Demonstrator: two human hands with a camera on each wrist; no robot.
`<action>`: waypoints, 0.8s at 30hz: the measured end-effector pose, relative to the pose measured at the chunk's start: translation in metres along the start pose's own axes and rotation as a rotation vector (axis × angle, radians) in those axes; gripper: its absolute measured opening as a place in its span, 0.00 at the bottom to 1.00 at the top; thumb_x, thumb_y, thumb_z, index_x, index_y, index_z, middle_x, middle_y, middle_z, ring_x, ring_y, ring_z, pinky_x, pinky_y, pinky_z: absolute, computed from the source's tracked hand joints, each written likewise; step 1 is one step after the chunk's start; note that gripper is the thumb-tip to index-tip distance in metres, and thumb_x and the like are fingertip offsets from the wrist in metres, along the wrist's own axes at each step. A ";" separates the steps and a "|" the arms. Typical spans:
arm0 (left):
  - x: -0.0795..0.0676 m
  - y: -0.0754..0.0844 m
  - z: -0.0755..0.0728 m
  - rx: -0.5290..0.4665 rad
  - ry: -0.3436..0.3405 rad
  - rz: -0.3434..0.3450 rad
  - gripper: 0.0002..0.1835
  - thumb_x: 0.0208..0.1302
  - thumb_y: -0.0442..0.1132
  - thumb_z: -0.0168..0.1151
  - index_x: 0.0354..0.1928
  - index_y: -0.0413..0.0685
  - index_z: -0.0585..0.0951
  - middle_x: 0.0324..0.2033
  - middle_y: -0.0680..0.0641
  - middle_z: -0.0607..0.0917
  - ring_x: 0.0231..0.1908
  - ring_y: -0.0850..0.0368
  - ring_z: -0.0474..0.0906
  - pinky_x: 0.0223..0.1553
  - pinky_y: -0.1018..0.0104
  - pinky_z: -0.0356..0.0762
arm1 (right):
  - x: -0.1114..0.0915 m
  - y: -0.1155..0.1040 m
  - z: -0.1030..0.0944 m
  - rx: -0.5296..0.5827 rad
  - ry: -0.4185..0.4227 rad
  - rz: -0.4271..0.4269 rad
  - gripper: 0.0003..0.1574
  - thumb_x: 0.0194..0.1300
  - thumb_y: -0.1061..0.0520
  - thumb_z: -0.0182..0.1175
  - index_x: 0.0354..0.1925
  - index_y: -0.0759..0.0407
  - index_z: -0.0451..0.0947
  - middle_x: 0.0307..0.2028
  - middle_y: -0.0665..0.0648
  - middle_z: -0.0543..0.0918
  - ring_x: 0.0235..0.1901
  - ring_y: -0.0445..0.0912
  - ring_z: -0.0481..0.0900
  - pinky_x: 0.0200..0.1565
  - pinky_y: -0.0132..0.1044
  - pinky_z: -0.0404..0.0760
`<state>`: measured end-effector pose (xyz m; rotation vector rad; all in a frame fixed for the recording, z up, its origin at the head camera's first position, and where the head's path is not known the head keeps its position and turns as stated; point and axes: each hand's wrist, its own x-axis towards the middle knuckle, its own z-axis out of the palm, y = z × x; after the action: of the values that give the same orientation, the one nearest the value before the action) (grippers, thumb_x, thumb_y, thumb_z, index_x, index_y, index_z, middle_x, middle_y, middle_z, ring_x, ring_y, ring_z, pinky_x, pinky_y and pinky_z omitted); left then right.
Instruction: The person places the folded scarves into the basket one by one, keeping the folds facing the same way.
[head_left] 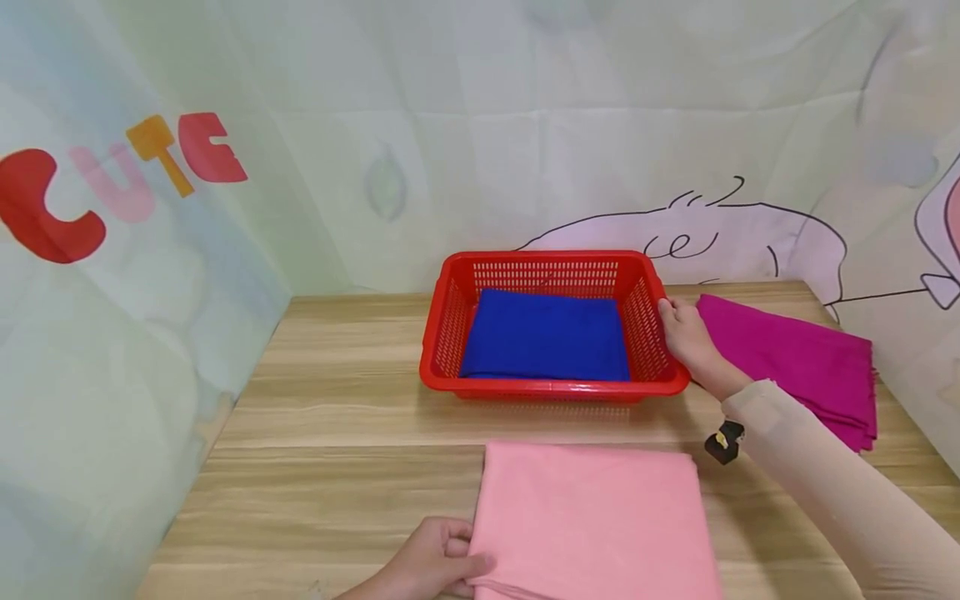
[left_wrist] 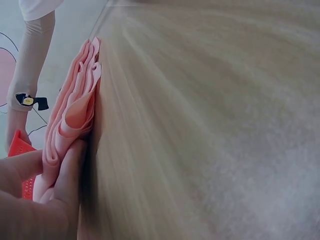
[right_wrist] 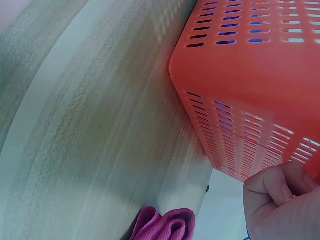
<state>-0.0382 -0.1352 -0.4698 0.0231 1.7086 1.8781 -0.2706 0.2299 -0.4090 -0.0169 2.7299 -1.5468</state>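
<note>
A red plastic basket (head_left: 555, 387) with slotted walls stands near the back of the table, a folded blue cloth (head_left: 546, 337) lying inside it. My right hand (head_left: 692, 343) grips the basket's right rim, and its curled fingers show against the slotted wall in the right wrist view. In front of the basket lies a folded pink cloth (head_left: 592, 517). My left hand (head_left: 435, 560) pinches this cloth's left edge, thumb on top and fingers beneath; the left wrist view shows its stacked layers (left_wrist: 75, 110) between thumb and fingers.
A folded magenta cloth (head_left: 795, 358) lies right of the basket, partly behind the right forearm. The wooden table (head_left: 337, 467) meets a printed fabric backdrop (head_left: 420, 125) at the back and along the left. A dark band with a small buckle hangs at the right wrist.
</note>
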 end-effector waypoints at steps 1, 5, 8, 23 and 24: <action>0.000 0.000 0.000 -0.002 -0.003 -0.003 0.12 0.63 0.21 0.60 0.46 0.16 0.75 0.36 0.24 0.84 0.37 0.36 0.85 0.37 0.53 0.86 | 0.000 0.000 0.000 -0.001 0.002 -0.003 0.32 0.83 0.52 0.33 0.63 0.81 0.62 0.44 0.75 0.77 0.30 0.39 0.76 0.32 0.26 0.79; 0.000 -0.001 0.000 -0.009 0.002 -0.015 0.12 0.63 0.22 0.61 0.46 0.18 0.76 0.36 0.26 0.85 0.36 0.39 0.86 0.37 0.55 0.86 | 0.001 0.001 -0.001 -0.005 0.004 -0.014 0.32 0.83 0.52 0.34 0.62 0.81 0.63 0.43 0.75 0.77 0.29 0.37 0.75 0.31 0.25 0.78; 0.000 -0.001 -0.001 -0.013 0.005 -0.012 0.13 0.63 0.23 0.63 0.46 0.19 0.76 0.35 0.27 0.85 0.35 0.41 0.87 0.37 0.56 0.86 | 0.002 0.001 -0.002 -0.006 0.003 -0.015 0.32 0.83 0.52 0.34 0.62 0.81 0.63 0.43 0.74 0.77 0.29 0.37 0.75 0.31 0.26 0.78; 0.002 -0.005 -0.003 -0.028 -0.003 -0.029 0.12 0.63 0.21 0.61 0.46 0.19 0.76 0.36 0.26 0.85 0.36 0.41 0.86 0.37 0.55 0.86 | 0.002 -0.004 -0.007 0.022 -0.088 0.085 0.36 0.83 0.48 0.32 0.67 0.79 0.59 0.51 0.75 0.75 0.37 0.42 0.78 0.35 0.26 0.80; 0.002 -0.005 -0.003 -0.029 -0.004 -0.028 0.12 0.63 0.22 0.61 0.46 0.18 0.76 0.36 0.26 0.85 0.36 0.41 0.86 0.37 0.56 0.86 | 0.002 -0.003 -0.008 0.024 -0.090 0.089 0.36 0.82 0.48 0.32 0.68 0.79 0.58 0.51 0.76 0.75 0.37 0.43 0.79 0.36 0.26 0.81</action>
<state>-0.0392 -0.1375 -0.4754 -0.0083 1.6709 1.8808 -0.2727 0.2346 -0.4022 0.0341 2.6054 -1.5167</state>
